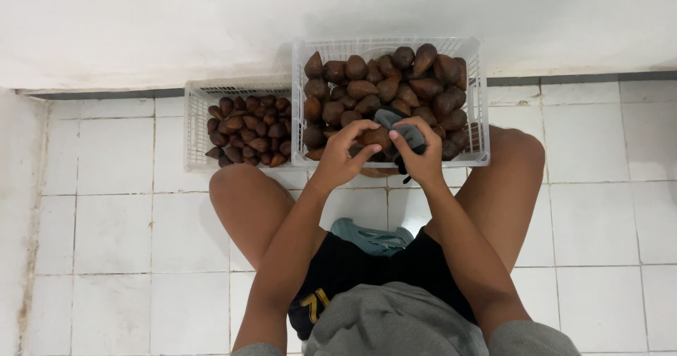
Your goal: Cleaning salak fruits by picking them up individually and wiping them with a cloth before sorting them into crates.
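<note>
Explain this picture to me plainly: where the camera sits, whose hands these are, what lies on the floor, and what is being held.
The camera sits on a person's head and looks straight down, so the arms and bent knees are their own. They squat on a white tiled floor by a wall. Two white plastic crates stand there: a large crate in front, a smaller crate beside it, both filled with brown scaly fruits. The left hand holds one fruit over the large crate. The right hand presses a dark grey cloth against it.

Two white crates (479, 102) (194, 127), dozens brown fruits (363, 88), two hands (345, 151) (419, 155).
</note>
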